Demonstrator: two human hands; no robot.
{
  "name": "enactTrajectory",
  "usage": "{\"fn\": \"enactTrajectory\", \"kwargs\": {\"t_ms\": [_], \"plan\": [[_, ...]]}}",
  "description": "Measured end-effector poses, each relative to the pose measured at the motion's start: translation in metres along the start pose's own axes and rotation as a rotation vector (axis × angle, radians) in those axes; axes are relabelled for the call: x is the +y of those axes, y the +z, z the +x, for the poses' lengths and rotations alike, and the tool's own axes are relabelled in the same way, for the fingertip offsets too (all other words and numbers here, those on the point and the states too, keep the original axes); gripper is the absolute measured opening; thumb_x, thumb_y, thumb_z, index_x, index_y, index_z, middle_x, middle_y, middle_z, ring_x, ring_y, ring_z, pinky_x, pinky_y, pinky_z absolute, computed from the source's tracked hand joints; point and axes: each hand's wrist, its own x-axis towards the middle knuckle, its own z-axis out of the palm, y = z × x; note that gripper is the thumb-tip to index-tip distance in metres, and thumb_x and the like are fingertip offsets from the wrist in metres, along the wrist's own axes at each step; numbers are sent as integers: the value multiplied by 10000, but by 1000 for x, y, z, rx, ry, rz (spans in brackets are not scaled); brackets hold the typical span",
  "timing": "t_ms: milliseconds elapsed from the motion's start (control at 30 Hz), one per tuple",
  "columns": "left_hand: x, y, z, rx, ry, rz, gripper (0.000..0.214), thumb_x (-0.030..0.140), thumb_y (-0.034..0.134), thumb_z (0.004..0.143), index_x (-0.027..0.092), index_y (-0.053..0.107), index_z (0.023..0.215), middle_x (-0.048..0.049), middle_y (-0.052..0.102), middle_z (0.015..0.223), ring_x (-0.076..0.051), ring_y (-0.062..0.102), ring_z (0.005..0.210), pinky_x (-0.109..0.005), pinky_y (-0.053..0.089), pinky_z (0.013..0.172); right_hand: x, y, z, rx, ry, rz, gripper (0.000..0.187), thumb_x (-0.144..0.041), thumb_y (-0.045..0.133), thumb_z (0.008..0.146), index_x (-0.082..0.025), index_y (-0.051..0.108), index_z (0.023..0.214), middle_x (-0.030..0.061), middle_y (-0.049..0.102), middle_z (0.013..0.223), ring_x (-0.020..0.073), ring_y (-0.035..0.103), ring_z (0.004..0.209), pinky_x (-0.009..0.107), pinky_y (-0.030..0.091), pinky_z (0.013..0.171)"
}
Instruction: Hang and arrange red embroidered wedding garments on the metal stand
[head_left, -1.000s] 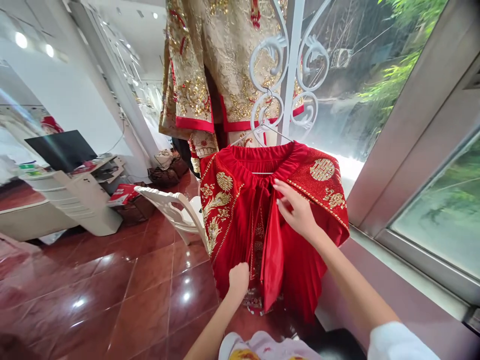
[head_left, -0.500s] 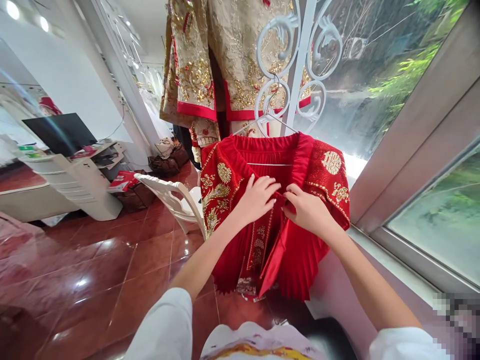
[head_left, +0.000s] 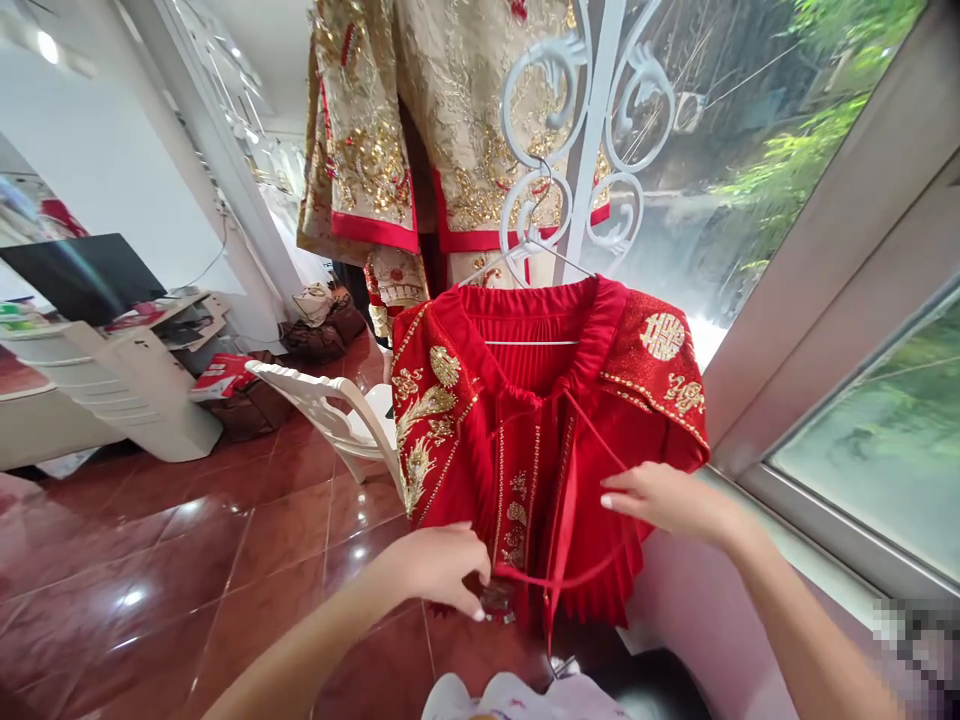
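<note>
A red skirt (head_left: 600,510) with pleats and gold embroidered panels hangs by its gathered waistband on a thin white wire hanger (head_left: 555,252). From the waistband's front, a thin red tie (head_left: 596,432) stretches down to my right hand (head_left: 667,500), whose fingers are pinched on it. My left hand (head_left: 442,565), lower down in front of the skirt, has its fingers curled, with the thumb a little apart. A slack red tie (head_left: 544,582) curves between both hands, its left end reaching the left fingertips. A flat red strip hangs down the skirt's middle.
Gold and cream embroidered garments (head_left: 480,130) hang behind, next to a white scrollwork metal stand (head_left: 589,130). A framed window (head_left: 825,300) is on the right. To the left are a white chair (head_left: 330,410), a desk (head_left: 150,400) with a monitor (head_left: 82,275), and bags.
Both hands have left the waistband, where they were close together, and moved down and apart. The red tie now stretches out from the waistband. The view has shifted slightly.
</note>
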Motion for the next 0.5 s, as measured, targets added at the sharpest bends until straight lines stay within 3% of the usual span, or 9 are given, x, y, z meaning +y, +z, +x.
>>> {"fn": "enactTrajectory", "kwargs": {"t_ms": [33, 67, 133, 200, 267, 367, 500], "plan": [[1, -1, 4, -15, -30, 28, 185, 363, 677, 721, 230, 691, 848, 0, 688, 803, -163, 634, 755, -354, 461, 870, 0, 9, 4, -26, -2, 7, 338, -408, 492, 831, -210, 699, 1010, 79, 698, 896, 217, 637, 780, 293, 456, 698], [2, -6, 10, 44, -35, 66, 188, 347, 633, 763, 227, 684, 898, -7, 690, 824, -164, 633, 767, -339, 470, 847, -2, 18, 11, -32, -15, 41, 336, -385, 501, 826, -208, 683, 1046, 75, 699, 897, 208, 642, 747, 298, 463, 707], [5, -28, 28, 343, 9, 155, 228, 312, 492, 866, 219, 651, 1000, -22, 680, 967, -162, 614, 902, -348, 423, 932, -12, 30, 33, 18, -59, 204, 364, -353, 459, 853, -196, 627, 1137, 64, 697, 921, 164, 640, 648, 289, 478, 713], [4, -54, 53, 702, 0, 280, 297, 286, 403, 909, 191, 588, 1120, -51, 619, 1143, -172, 537, 1083, -395, 300, 1058, -23, 37, 60, 178, -41, 393, 366, -314, 398, 880, -166, 591, 1154, 60, 692, 900, 130, 624, 557, 265, 488, 675], [-1, -73, 78, 894, -101, 412, 339, 297, 435, 893, 145, 544, 1175, -95, 574, 1207, -210, 481, 1150, -460, 202, 1104, -32, 43, 85, 365, 42, 483, 320, -275, 387, 873, -140, 605, 1064, 54, 681, 778, 133, 616, 514, 252, 484, 615], [-16, -78, 105, 877, -219, 516, 276, 315, 500, 857, 121, 606, 1022, -96, 635, 1013, -231, 531, 1030, -519, 140, 1111, -36, 52, 109, 540, 158, 607, 270, -283, 383, 864, -138, 605, 913, 25, 600, 553, 155, 598, 465, 248, 471, 532], [-29, -66, 105, 831, -164, 428, 150, 265, 507, 850, 178, 627, 870, -22, 641, 866, -182, 549, 928, -501, 119, 1126, -34, 61, 120, 559, 163, 802, 315, -322, 324, 866, -136, 577, 889, 8, 549, 477, 163, 584, 446, 240, 461, 449]]}}
